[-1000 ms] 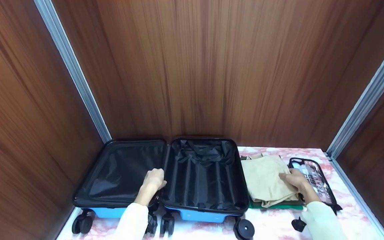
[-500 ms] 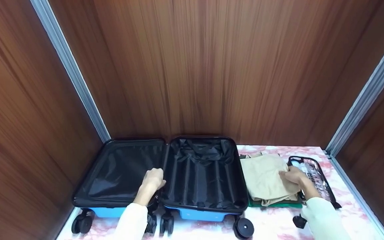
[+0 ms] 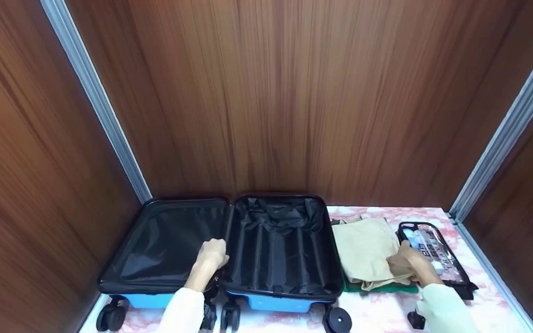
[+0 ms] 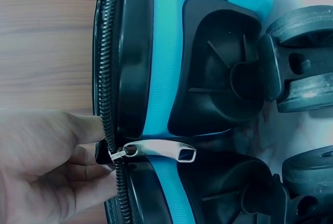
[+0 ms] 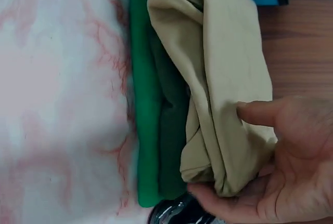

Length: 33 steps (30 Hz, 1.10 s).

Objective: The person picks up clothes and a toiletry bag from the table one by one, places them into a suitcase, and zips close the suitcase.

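An open suitcase with black lining and blue shell lies flat, its left half (image 3: 169,249) and right half (image 3: 285,254) side by side. My left hand (image 3: 212,254) grips the suitcase rim near the middle; in the left wrist view the fingers (image 4: 91,182) meet the zipper edge (image 4: 106,73) beside a metal zipper pull (image 4: 161,148). To the right of the suitcase, a folded beige garment (image 3: 366,249) tops a stack with green cloth (image 5: 146,104) beneath. My right hand (image 3: 410,263) holds the beige garment by its near right corner, thumb above and fingers at the underside.
A clear, black-edged travel pouch (image 3: 437,254) with items inside lies right of the clothes. Black suitcase wheels (image 3: 339,319) stick out in front. Wood-grain panels (image 3: 271,101) enclose the back and sides of the pink-marbled surface (image 3: 373,314).
My right hand has shifted slightly toward the near side along the garment's right edge, so more of the pouch shows. The left hand stays at the suitcase rim. The head view has tilted slightly.
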Tool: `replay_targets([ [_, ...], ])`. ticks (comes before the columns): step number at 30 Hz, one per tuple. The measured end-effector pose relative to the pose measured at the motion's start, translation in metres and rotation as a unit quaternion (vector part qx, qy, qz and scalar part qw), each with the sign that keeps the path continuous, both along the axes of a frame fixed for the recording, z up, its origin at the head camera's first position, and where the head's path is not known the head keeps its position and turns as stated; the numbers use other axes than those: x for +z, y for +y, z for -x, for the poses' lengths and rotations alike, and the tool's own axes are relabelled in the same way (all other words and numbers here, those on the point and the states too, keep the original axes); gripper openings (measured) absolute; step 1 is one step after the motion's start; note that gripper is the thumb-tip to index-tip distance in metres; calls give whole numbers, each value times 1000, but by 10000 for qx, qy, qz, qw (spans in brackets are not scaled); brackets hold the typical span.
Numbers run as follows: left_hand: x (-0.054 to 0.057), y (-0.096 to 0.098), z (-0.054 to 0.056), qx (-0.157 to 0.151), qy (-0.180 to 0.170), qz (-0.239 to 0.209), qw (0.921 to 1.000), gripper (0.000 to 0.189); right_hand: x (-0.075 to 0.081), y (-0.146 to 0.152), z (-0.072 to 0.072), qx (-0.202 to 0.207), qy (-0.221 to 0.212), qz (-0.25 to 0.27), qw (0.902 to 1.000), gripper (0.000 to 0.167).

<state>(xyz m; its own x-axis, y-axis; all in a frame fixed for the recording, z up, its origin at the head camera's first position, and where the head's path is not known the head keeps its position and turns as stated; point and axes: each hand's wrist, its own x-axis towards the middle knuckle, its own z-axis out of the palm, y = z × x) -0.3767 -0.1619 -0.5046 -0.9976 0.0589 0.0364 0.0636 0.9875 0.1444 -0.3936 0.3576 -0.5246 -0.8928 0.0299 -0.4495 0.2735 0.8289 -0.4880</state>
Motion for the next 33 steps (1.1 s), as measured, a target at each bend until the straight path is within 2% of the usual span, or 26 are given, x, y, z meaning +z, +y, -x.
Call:
replay_targets([
  [4,2,-3,-1,22,24,10,10000,15,-10,7,3,-496,167,702,9962,91],
  [6,2,-4,0,35,-37,14,10000,15,-16,11,4,-705,308,1067,9913,76],
  [11,-1,-6,0,72,-132,33,9999,18,-30,20,7,-1185,398,2181,9679,38],
  [14,-3,-6,-2,105,-116,11,9999,18,-35,22,8,-1298,200,2706,9537,33],
  [18,-4,-5,-3,111,-119,-17,9999,18,-38,24,11,-1286,-97,3121,9413,30],
  [23,-2,-2,-2,39,-91,-4,10000,16,-37,27,19,-1058,-298,3632,9252,35],
  [28,-1,0,0,-24,-68,43,10000,16,-34,29,27,-726,-438,4164,9052,22],
  [33,2,-2,3,41,-56,40,10000,16,-25,25,39,-512,-281,4276,9021,18],
])
